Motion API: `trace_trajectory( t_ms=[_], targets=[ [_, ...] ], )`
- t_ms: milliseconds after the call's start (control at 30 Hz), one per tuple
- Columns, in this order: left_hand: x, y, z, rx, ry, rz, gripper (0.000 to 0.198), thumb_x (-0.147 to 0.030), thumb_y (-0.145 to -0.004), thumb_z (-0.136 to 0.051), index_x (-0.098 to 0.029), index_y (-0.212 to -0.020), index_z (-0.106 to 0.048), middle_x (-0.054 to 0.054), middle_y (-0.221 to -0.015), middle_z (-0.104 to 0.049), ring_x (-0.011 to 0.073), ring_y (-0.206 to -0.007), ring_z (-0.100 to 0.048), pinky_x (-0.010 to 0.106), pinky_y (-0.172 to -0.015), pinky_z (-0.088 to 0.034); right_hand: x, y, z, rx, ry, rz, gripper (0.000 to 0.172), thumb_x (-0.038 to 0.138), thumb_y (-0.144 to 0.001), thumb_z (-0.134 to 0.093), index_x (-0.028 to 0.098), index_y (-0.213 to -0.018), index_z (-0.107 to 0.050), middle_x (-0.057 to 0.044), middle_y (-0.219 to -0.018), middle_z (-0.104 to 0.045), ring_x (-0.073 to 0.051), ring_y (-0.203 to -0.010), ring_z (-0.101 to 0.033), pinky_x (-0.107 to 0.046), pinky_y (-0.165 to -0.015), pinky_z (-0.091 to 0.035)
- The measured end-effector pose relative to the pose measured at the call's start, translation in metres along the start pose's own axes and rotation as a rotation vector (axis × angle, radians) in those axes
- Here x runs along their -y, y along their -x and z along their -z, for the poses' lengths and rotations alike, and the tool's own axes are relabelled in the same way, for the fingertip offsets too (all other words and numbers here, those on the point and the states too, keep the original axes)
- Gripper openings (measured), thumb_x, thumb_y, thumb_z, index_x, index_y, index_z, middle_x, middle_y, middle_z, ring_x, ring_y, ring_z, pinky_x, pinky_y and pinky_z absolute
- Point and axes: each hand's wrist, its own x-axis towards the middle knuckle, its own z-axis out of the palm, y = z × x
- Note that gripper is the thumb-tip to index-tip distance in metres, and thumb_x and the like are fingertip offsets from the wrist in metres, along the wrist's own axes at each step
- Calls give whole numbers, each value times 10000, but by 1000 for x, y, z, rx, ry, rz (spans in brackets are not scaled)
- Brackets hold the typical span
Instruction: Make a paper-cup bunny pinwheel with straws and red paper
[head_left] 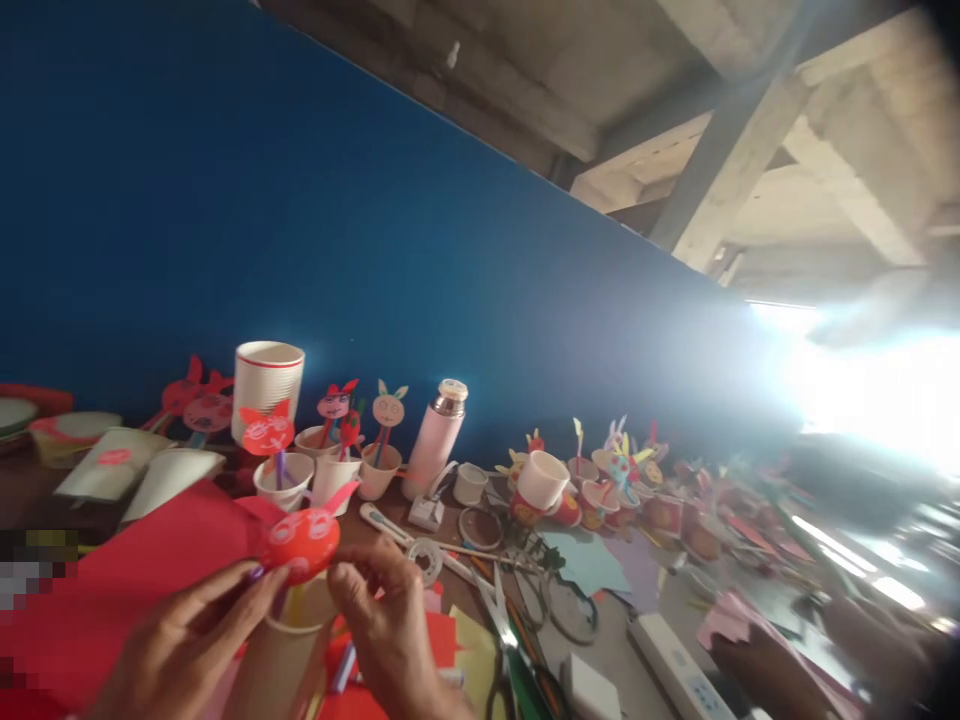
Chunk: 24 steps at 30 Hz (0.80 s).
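Red paper rabbit face (304, 540) with a pale pink ear sits between both hands, low in the view, just above a tan paper cup (289, 650); the right hand (382, 620) pinches its lower right edge between thumb and curled fingers, wrist dropping toward the bottom of the view; the left hand (180, 640) reaches in from the lower left with its fingers lying close together, their tips at the face's lower left edge beside a short purple stick (257, 573), though I cannot tell if they grip anything; a large sheet of red paper (112, 600) spreads under the left hand; steel scissors (491, 620) with black handles lie right of the right hand, in the way of a clutter of tape rolls; beyond stand a white ribbed cup (268, 390), a pale pink steel-capped vacuum flask (433, 440) and paper-cup puppets on sticks (349, 420) against a deep blue wall (300, 250); a blurred hand (757, 680), seemingly a co-worker's, lies at lower right near pink paper (739, 620); gold print on the red cups (525, 510) is too small to read
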Motion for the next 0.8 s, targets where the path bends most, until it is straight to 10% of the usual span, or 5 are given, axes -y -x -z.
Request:
trace_trajectory(
  t_ms=[400,633,800],
  targets=[
    [-25,-1,7,336,307,132,358,-460,-795,-533,-117,-693,-548,-53,-553,-352,73,-517,-304,182,-460,-254,-6,-16,-11,187,-339,-346,286,439,-727,-665,153,-718,-650,-22,-701,-663,-135,-628,-564,-223,-595,-417],
    [-24,0,9,337,252,65,366,-463,-792,-538,-110,-699,-554,-40,-587,-370,85,-550,-322,193,-485,-249,-2,-14,-10,180,-308,-377,309,468,-698,-679,161,-702,-642,-3,-654,-659,-103,-551,-533,-185,-507,-380],
    [-29,1,11,331,157,47,343,-434,-797,-528,-118,-665,-531,-38,-580,-390,93,-558,-335,195,-497,-261,-2,-19,-4,288,-331,-325,278,420,-750,-649,152,-811,-686,-46,-787,-701,-170,-742,-621,-256,-707,-450]
  ],
)
